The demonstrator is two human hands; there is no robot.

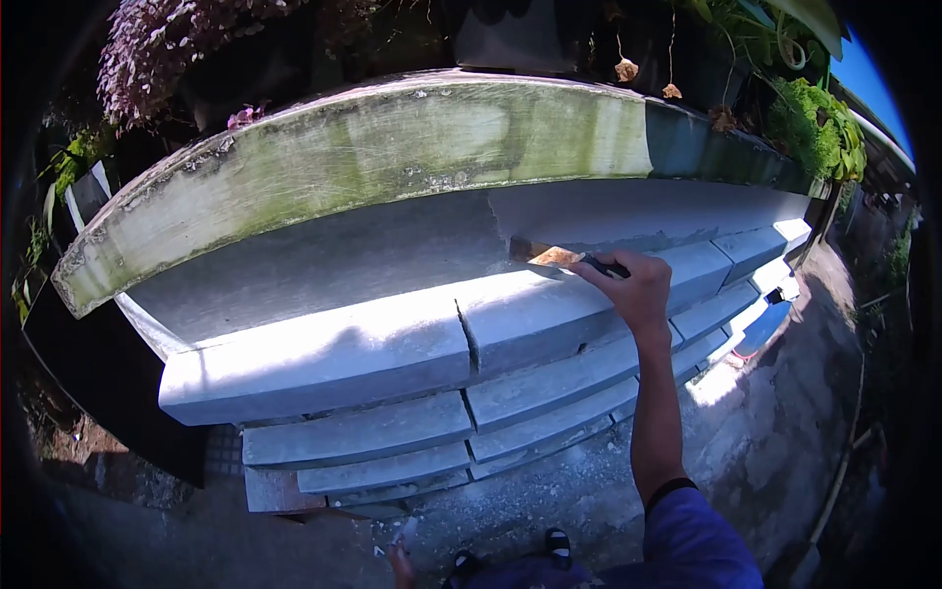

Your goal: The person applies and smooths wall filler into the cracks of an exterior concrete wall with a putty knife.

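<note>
My right hand [633, 285] is closed around the dark handle of a putty knife [549, 255]. The knife's wide, rust-stained blade lies against the grey wall face [392, 250], just above the top pale block ledge [530, 299]. A lighter, smoother coat covers the wall to the right of the blade; the left stretch is darker. Low in the view, my left hand [400, 562] is partly visible at the bottom edge, near a small pale object [407, 530]. Its fingers are too small and blurred to read.
A mossy concrete slab edge [392, 152] overhangs the wall, with potted plants [167, 49] above. Stepped blocks [363, 437] project below the ledge. A blue round object [763, 329] sits at the right. My sandalled feet [557, 548] stand on the dusty ground.
</note>
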